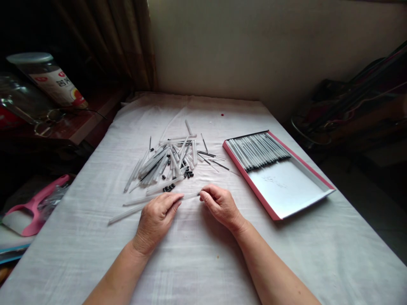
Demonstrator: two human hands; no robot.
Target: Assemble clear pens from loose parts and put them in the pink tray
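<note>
Between my hands lies a translucent pen barrel (190, 196), held level just above the cloth. My left hand (160, 214) pinches its left part. My right hand (221, 205) has thumb and fingers closed at its right end, where a small dark tip shows; whether that is a cap or a refill I cannot tell. Past my hands a loose heap of clear pen barrels (155, 163) is mixed with thin dark refills (206, 153). Small black caps (169, 187) lie by the heap. One more clear barrel (125, 215) reaches out beside my left wrist.
A red-edged white box lid (251, 182) on the right holds a row of black-ended pens (257, 150). White cloth (190, 262) covers the table. Left are a jar (57, 80), glasses (47, 125) on a wooden surface and a pink-handled item (33, 207). A wall (238, 51) stands behind.
</note>
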